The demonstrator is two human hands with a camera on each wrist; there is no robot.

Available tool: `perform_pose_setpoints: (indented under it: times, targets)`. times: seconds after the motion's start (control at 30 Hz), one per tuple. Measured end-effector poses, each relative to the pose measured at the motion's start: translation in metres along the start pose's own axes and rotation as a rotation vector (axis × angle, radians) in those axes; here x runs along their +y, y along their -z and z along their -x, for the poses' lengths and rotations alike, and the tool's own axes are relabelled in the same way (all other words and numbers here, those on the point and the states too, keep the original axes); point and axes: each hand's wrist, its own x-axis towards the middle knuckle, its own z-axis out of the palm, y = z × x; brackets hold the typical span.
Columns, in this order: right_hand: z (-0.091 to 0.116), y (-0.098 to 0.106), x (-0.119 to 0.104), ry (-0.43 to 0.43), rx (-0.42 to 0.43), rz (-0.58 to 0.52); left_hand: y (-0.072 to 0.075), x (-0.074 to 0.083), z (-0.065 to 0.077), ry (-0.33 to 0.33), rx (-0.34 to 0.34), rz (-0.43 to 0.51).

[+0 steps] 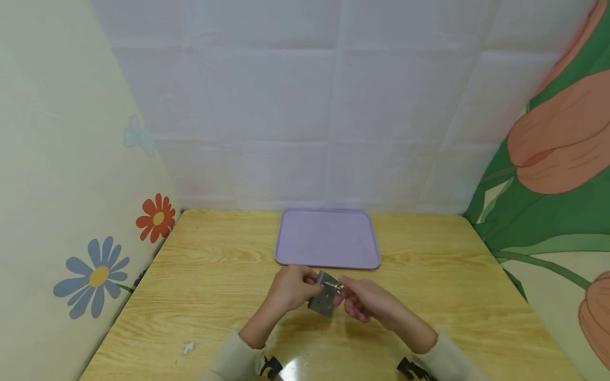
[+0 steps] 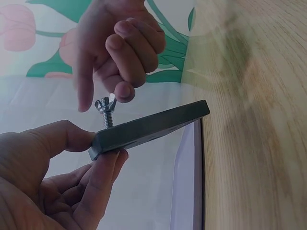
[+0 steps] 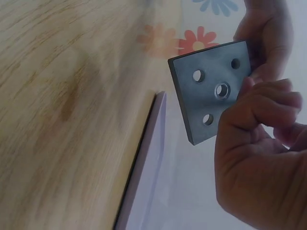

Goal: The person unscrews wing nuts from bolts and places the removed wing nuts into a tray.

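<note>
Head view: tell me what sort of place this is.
Probably an indoor work booth or recording corner: a wood-grain table in front of a creased white backdrop, with flower-patterned coverings on either side.

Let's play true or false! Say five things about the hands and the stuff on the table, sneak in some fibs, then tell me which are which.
1. The left hand holds the metal plate. True.
2. The purple tray lies on the table. True.
3. The metal plate lies in the purple tray. False: the left hand holds it up, off the tray.
4. A bolt with a wing nut sticks out of the plate. True.
5. The right hand rests on the tray. False: it is by the wing nut.
</note>
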Motion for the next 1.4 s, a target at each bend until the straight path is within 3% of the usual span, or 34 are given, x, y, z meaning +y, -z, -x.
perform_pose_setpoints:
  times: [0.13,0.37,0.57,0.97,1.13,1.4]
  targets:
    - [0.0004,-0.0010,-0.0001,0.019,0.004,0.010,-0.0003,-0.0009,-0.0006,0.002,0.000,0.008]
    - [-0.0004,-0.0045,-0.0012,-0.037,0.044,-0.044,-0.0010,-0.0028,-0.0013,-0.004,-0.001,0.007]
    - [0.0009,-0.0062,-0.0004,-0.013,0.028,-0.035,-0.0014,-0.0032,-0.0012,-0.005,-0.002,0.013]
    - [0.0025,-0.0077,-0.0019,-0.044,0.007,-0.169,-0.0005,-0.0034,-0.0002,-0.020,0.009,0.008]
    - [0.0016,-0.0077,-0.0011,-0.022,0.035,-0.127,0.0006,-0.0032,0.0002,-0.014,0.009,0.005]
    - [-0.0003,-0.0093,-0.0027,-0.009,0.122,0.081,0.0008,-0.0046,-0.0002,-0.001,-0.001,0.018]
